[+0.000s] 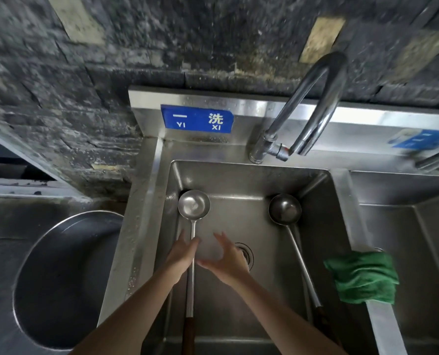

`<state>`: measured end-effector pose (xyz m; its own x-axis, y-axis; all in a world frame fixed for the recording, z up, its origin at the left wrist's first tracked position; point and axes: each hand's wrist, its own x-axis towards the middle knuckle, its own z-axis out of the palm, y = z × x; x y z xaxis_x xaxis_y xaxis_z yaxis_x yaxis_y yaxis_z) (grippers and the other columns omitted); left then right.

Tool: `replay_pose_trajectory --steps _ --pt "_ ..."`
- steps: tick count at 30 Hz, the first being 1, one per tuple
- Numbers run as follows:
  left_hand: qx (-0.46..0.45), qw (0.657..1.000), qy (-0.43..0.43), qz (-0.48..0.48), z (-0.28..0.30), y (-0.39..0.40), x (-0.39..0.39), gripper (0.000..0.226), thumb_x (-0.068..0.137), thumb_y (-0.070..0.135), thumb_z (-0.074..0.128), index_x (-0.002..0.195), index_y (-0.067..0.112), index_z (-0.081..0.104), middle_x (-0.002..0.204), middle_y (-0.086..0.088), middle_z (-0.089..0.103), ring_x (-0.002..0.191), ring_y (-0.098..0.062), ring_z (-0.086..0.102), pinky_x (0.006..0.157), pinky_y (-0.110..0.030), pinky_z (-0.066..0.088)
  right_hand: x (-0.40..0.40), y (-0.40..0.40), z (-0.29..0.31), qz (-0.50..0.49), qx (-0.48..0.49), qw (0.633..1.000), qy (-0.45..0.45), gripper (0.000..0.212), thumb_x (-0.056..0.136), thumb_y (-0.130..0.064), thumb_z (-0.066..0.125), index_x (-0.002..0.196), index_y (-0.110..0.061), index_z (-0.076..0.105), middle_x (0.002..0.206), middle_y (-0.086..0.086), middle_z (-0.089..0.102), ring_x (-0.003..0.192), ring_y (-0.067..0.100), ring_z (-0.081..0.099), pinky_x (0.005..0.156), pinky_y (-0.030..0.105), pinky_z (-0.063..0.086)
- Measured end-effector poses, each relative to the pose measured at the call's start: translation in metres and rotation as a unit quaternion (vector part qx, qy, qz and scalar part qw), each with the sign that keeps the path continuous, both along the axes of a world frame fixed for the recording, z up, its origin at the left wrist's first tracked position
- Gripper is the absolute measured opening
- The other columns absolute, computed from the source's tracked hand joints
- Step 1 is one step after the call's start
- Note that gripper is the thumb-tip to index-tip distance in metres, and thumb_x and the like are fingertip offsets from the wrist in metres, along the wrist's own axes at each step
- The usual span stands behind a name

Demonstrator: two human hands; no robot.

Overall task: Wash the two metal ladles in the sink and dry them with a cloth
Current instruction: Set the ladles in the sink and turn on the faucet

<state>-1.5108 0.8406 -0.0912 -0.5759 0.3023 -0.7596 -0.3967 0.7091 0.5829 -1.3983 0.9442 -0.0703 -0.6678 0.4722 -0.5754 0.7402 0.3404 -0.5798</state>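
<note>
Head view | your left hand (181, 254) fingers together at the near ladle (193, 226) shaft, contact unclear; right hand (228, 260) spread, empty | both ladles in sink (341, 190), second ladle (289, 221) right of the first; cloth (362, 278) on sink divider | risk: wet shaft may slip, faucet (308, 103) appears off | sign (197, 119): "一 洗 YI XI"
</note>
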Motion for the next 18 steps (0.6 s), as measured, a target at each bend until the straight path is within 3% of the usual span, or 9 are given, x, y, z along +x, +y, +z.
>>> replay_pose_trajectory --steps 6,10,18 --pt "0.065 0.982 0.118 -0.131 0.056 -0.002 -0.006 0.078 0.096 0.045 0.051 0.159 0.040 0.005 0.168 0.007 -0.002 0.155 -0.022 0.009 0.119 -0.046 0.021 0.007 0.016 0.036 0.018 0.085 0.996 0.035 0.111 0.072 -0.070 0.074 0.160 -0.042 0.013 0.171 -0.015 -0.003 0.158 0.012 -0.006 0.122 0.043 0.029" --pt "0.056 0.970 0.144 -0.188 0.074 0.001 -0.019 0.096 0.078 0.070 0.047 0.158 0.043 0.001 0.168 0.008 -0.009 0.155 -0.019 -0.001 0.121 -0.051 0.016 0.012 0.031 0.058 0.031 0.137 0.989 0.034 0.113 0.070 -0.075 0.069 0.160 -0.043 0.009 0.170 -0.017 -0.007 0.157 0.013 -0.011 0.123 0.047 0.030" --pt "0.082 0.901 0.261 -0.337 0.127 0.066 -0.043 0.087 0.092 0.062 0.049 0.153 0.049 -0.012 0.160 0.016 -0.025 0.149 -0.023 -0.023 0.121 -0.059 0.001 0.019 0.090 0.105 0.028 0.220 0.974 0.055 0.115 0.068 -0.075 0.070 0.162 -0.040 0.013 0.171 -0.011 -0.002 0.158 0.017 -0.006 0.127 0.041 0.017"
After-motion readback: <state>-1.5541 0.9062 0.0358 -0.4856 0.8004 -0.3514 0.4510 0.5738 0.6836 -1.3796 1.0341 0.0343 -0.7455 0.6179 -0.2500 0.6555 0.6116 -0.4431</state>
